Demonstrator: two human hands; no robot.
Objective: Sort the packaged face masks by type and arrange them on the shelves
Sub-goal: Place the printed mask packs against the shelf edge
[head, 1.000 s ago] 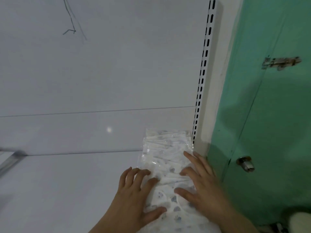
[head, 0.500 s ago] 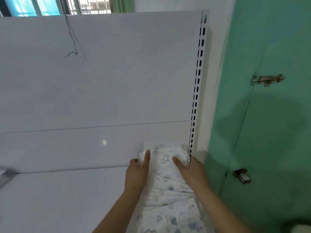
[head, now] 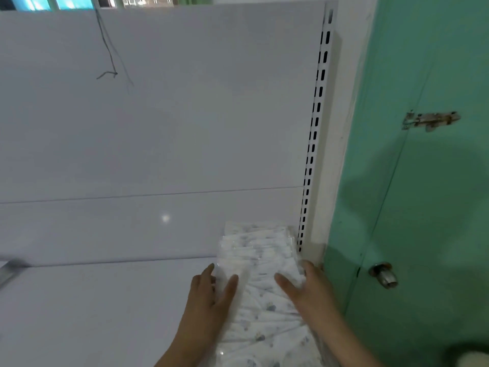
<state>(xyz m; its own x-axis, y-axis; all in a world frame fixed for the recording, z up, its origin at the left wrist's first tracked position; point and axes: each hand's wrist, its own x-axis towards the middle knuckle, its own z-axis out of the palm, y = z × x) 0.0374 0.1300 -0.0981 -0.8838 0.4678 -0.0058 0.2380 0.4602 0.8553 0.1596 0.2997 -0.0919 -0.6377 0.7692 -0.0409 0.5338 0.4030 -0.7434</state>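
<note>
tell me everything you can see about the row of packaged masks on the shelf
The row of packaged face masks is a line of flat, clear-wrapped packs, white with small blue-grey prints, lying overlapped on the white shelf. It runs from the near edge to the back panel, hard against the slotted upright at the right end. The left hand presses its left side, thumb on top; the right hand holds its right side.

both hands (head: pixel 209 292) slid nearer along mask stack (head: pixel 260 263), thumbs on top
</note>
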